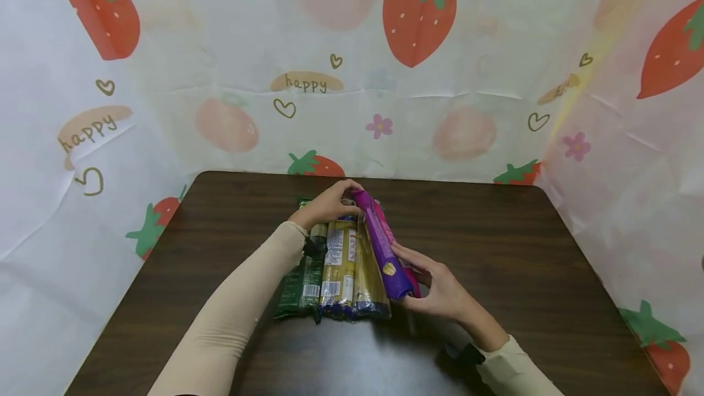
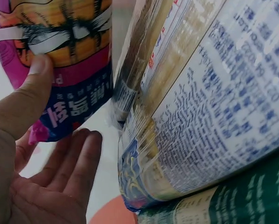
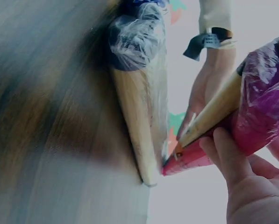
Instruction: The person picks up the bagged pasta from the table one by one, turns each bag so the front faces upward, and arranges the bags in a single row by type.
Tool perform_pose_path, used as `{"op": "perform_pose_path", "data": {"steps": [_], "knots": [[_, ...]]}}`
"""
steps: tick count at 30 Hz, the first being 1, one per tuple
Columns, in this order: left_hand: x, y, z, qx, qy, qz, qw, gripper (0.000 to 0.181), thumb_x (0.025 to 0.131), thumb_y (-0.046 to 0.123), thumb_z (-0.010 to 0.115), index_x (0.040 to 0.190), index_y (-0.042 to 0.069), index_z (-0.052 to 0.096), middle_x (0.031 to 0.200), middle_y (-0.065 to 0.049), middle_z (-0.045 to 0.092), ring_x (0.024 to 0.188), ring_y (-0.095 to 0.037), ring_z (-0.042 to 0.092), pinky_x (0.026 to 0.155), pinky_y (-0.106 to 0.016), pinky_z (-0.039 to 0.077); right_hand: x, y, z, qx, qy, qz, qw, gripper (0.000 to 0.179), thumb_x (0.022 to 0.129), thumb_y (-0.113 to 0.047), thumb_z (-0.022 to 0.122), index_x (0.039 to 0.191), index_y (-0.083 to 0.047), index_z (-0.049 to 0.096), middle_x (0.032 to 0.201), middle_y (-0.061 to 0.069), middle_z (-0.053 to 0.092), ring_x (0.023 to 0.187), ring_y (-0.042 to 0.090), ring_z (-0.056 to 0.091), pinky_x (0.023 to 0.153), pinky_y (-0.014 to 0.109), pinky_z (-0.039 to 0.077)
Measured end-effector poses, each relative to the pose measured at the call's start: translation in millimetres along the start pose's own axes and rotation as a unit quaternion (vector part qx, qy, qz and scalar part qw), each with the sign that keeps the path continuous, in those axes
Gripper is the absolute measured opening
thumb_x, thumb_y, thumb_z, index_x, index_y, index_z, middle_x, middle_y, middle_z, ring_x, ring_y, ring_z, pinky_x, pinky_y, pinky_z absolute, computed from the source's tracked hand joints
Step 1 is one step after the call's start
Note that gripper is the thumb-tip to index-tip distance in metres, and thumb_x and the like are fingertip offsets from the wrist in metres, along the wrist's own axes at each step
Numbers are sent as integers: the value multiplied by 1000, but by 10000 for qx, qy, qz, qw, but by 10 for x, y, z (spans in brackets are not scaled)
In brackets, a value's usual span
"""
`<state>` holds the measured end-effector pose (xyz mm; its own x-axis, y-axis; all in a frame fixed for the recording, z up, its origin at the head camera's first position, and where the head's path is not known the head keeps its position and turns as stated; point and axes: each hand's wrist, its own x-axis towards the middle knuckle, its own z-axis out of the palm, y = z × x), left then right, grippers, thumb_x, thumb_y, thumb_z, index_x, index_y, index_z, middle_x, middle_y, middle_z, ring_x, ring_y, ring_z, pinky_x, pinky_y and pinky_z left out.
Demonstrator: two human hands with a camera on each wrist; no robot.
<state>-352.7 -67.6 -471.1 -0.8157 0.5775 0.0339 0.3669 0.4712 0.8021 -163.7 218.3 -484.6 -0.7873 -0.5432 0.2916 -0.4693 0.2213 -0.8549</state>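
Observation:
Both hands hold a purple and pink pack of dried noodles [image 1: 382, 249], tilted above the right side of a row of packs. My left hand [image 1: 332, 203] grips its far end; in the left wrist view the thumb lies on the printed face [image 2: 78, 70] and the fingers are behind it. My right hand [image 1: 440, 289] holds the near end, fingers along its side in the right wrist view, where clear wrap shows pale noodles [image 3: 214, 109]. Next to it lie clear-wrapped spaghetti packs [image 1: 337, 267] with white labels and blue ends.
Green packs [image 1: 302, 280] lie at the row's left, partly behind the left forearm. The row rests on a dark wooden table [image 1: 495, 225]. A white sheet with strawberry prints [image 1: 247, 35] stands behind the table and along both sides.

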Motion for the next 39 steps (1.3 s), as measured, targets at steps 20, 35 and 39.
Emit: {"op": "perform_pose_path", "data": {"steps": [20, 35, 39], "knots": [[-144, -69, -21, -764, -82, -646, 9949, 81, 109, 27, 68, 171, 3, 21, 164, -24, 45, 151, -39, 46, 118, -55, 45, -3, 11, 44, 1741, 742, -11, 9819, 70, 95, 8, 73, 159, 9, 44, 149, 18, 58, 126, 16, 64, 96, 30, 60], [-190, -183, -47, -1140, -280, -466, 9920, 60, 110, 30, 66, 160, 11, 39, 157, -17, 53, 151, -35, 46, 122, -56, 39, 18, -106, 42, 1565, 1069, 540, 9804, 60, 103, -6, 67, 156, 9, 45, 142, 20, 60, 116, 17, 66, 91, 33, 60], [-205, -204, -36, -1188, -449, -519, 9905, 67, 112, 31, 63, 164, 10, 28, 165, -19, 45, 157, -35, 38, 126, -57, 33, 0, -123, 2, 1311, 1020, 546, 9846, 56, 105, -8, 65, 156, 8, 47, 140, 31, 59, 111, 17, 69, 88, 33, 61]]}}
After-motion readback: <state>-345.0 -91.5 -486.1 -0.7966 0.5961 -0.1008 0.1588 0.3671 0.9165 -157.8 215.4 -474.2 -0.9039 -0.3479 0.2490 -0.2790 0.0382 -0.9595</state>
